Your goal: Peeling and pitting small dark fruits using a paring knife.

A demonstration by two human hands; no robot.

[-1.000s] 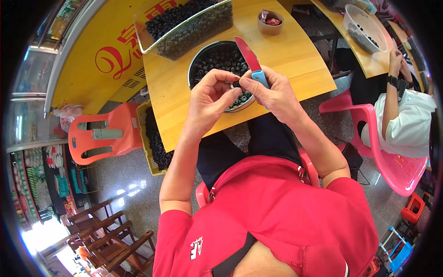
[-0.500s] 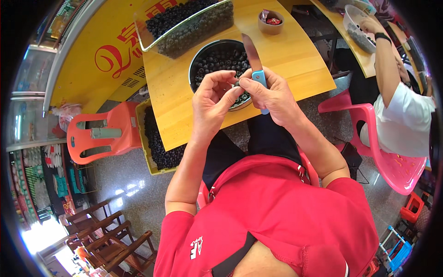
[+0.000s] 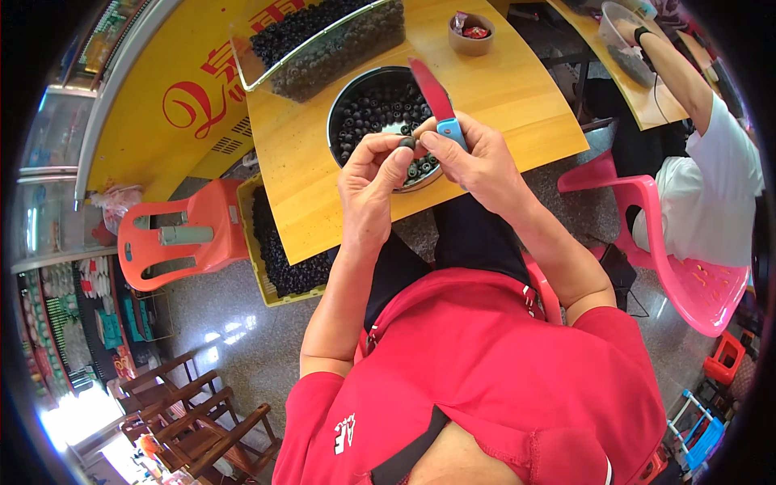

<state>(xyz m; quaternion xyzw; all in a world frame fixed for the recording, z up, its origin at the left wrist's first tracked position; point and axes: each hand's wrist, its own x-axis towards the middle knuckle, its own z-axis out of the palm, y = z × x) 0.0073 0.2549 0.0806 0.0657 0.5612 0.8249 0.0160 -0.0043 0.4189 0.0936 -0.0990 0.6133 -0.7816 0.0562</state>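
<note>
My left hand [image 3: 370,182] pinches a small dark round piece [image 3: 407,142] between thumb and fingertips; its exact kind I cannot make out. In my right hand [image 3: 485,166] is a knife with a light blue handle [image 3: 452,132]. Its blade [image 3: 433,90] points up and away, reflecting red. The right thumb is extended to the piece, close against the left fingertips. Both hands are above the near edge of a round dark-rimmed bowl [image 3: 332,121]. Many similar dark round pieces [image 3: 380,109] lie in it, some showing pale rings. My hands hide part of the bowl.
Beyond the bowl, a clear bin [image 3: 343,61] of dark pieces stands on the wooden table [image 3: 517,113], near a brown tub [image 3: 474,42]. A yellow crate [image 3: 284,301] of dark pieces and an orange chair [image 3: 182,234] are left. Another person [image 3: 699,178] sits right by a pink chair [image 3: 703,295].
The dark piece now shows plainly at my left fingertips. The knife blade has tilted a little left and turned from brownish to red. The other person's arm has shifted.
</note>
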